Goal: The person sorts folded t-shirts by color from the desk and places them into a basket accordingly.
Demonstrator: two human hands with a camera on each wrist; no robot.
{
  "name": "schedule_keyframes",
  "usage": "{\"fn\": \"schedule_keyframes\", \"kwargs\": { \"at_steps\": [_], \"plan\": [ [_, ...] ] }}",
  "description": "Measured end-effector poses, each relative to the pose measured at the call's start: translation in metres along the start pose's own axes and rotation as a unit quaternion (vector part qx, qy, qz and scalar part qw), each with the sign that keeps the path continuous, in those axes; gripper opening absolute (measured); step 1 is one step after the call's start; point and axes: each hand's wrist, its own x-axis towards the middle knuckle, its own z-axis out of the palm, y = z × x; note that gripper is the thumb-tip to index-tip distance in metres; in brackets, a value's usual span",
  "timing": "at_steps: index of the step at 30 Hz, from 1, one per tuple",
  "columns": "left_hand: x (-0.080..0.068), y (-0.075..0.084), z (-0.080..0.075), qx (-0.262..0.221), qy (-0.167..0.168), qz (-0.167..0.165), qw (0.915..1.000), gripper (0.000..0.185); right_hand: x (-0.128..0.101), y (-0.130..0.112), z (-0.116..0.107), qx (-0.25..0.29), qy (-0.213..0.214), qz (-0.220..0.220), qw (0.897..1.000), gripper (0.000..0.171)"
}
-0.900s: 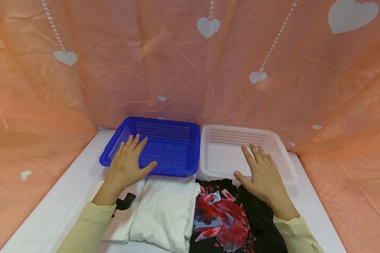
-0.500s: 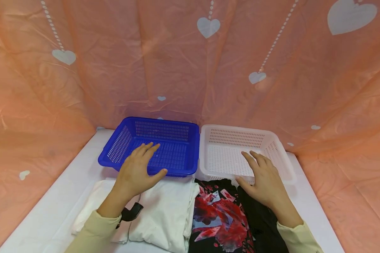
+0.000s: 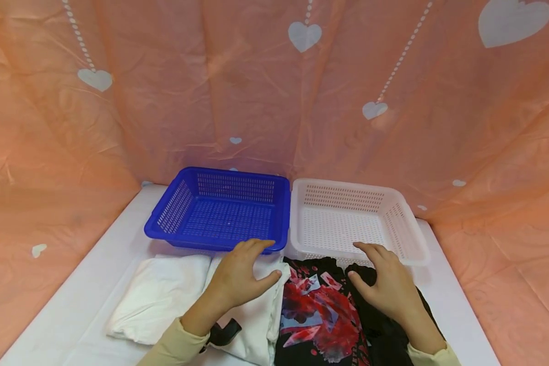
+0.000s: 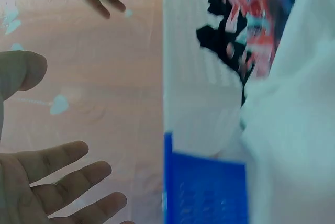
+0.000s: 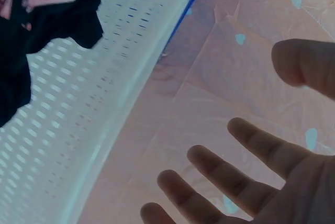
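A: What fills most of the head view?

B: A peach curtain (image 3: 256, 91) with white hearts hangs behind a white bench (image 3: 64, 310). On the far part of the bench a blue basket (image 3: 219, 211) stands at left, touching a white basket (image 3: 352, 221) at right; both are slotted plastic.

A: And the clothes?

B: Nearer than the baskets, a folded white garment (image 3: 164, 295) lies at left, plain and smooth. Just beside it at right lies a black garment (image 3: 325, 315) with a red and pale print, its far edge touching the white basket.

A: The hands?

B: The left hand (image 3: 240, 277) hovers over the white garment's far right corner, fingers loosely spread, holding nothing. The right hand (image 3: 386, 284) hovers over the black garment, fingers (image 3: 370, 249) relaxed and apart, near the white basket's rim.

A: What do the wrist cameras add?

B: The left wrist view shows the left palm with spread fingers (image 4: 68, 182) bare, which the head view hides. The right wrist view shows the right palm likewise bare, and the white basket's slotted wall from close.
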Motion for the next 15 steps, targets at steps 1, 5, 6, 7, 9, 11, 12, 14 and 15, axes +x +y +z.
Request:
{"fn": "schedule_keyframes", "kwargs": {
  "at_steps": [1, 5, 6, 7, 9, 11, 12, 14, 15],
  "plan": [
    [-0.001, 0.001, 0.004, -0.006, -0.002, -0.001, 1.0, 0.057, -0.002, 0.0, 0.001, 0.001, -0.004, 0.002, 1.0, 0.057],
    [-0.004, 0.005, 0.018, -0.028, -0.004, 0.003, 0.9996, 0.056, -0.012, 0.003, 0.003, 0.002, -0.023, 0.02, 1.0, 0.057],
    [-0.005, 0.006, 0.022, -0.034, -0.006, 0.002, 0.9994, 0.056, -0.014, 0.004, 0.003, 0.002, -0.029, 0.026, 0.999, 0.057],
    [-0.006, 0.006, 0.026, -0.041, -0.009, -0.001, 0.9991, 0.055, -0.016, 0.005, 0.004, 0.0, -0.035, 0.033, 0.999, 0.057],
    [-0.007, 0.008, 0.033, -0.054, -0.018, -0.009, 0.9983, 0.055, -0.021, 0.007, 0.005, -0.003, -0.045, 0.046, 0.998, 0.058],
    [-0.009, 0.009, 0.04, -0.068, -0.037, -0.022, 0.9968, 0.055, -0.024, 0.008, 0.008, -0.004, -0.054, 0.056, 0.997, 0.057],
    [-0.01, 0.009, 0.043, -0.077, -0.047, -0.027, 0.9955, 0.055, -0.026, 0.009, 0.009, -0.005, -0.058, 0.061, 0.996, 0.057],
    [-0.012, 0.01, 0.049, -0.099, -0.073, -0.037, 0.9917, 0.056, -0.03, 0.01, 0.01, -0.003, -0.067, 0.07, 0.995, 0.056],
    [-0.013, 0.01, 0.053, -0.109, -0.083, -0.042, 0.9897, 0.056, -0.032, 0.011, 0.011, 0.0, -0.072, 0.076, 0.995, 0.056]
  ]
}}
